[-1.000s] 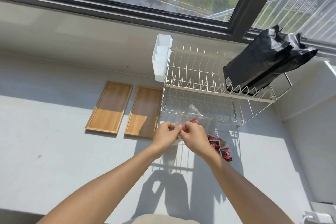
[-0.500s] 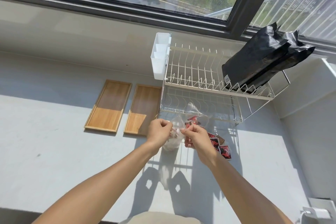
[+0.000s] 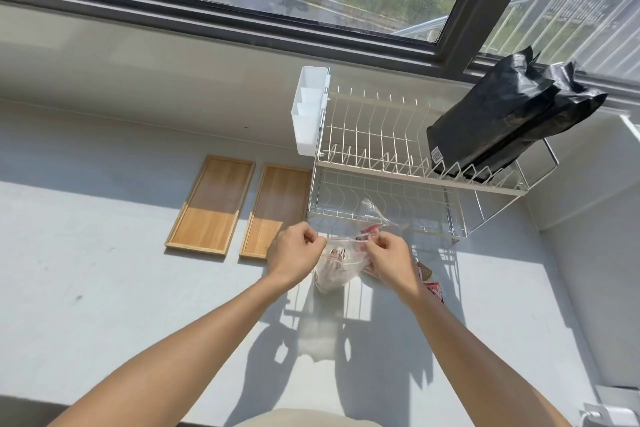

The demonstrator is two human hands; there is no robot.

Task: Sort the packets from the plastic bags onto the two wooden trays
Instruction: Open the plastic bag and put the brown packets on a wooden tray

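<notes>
**Two bare hands pinched closed, facing each other**

Both forearms reach forward from the bottom edge, bare to the elbow and converging. The left hand [image 3: 294, 255] is curled into a loose fist, knuckles up, thumb and forefinger pressed together at its inner side. Just beside it, the right hand [image 3: 391, 258] mirrors that pose, fingertips [image 3: 372, 242] pinched and turned toward the left hand. A narrow gap separates them. Both wrists are straight and level.

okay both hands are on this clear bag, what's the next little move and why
Probably keep pulling the clear bag's mouth apart. The left hand and right hand each pinch its top edge, packets sit inside, and both wooden trays hold nothing.
</notes>
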